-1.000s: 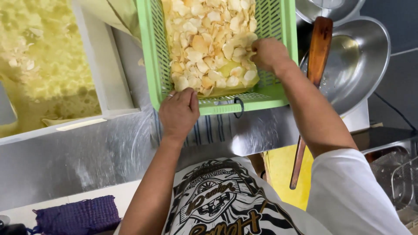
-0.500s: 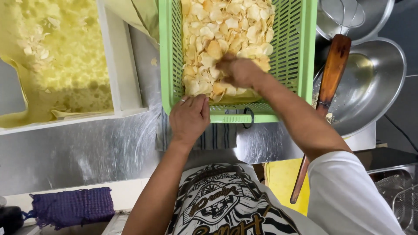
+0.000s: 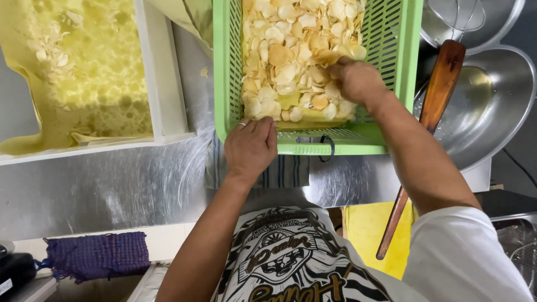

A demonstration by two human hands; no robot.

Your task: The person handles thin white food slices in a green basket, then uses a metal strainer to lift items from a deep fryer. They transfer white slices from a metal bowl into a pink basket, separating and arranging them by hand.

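Since a second ago the right hand has moved from the green crate's rim into the chips at upper centre, fingers curled on some, left hand gripping the near edge

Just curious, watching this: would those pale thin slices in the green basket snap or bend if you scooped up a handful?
The slices look thin, curled and loosely piled, so probably light and brittle. The right hand rests among them; they would likely shift easily when pushed.

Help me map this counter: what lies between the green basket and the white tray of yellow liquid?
In the head view, only bare steel counter separates the green basket from the white tray, apart from one stray chip on it.
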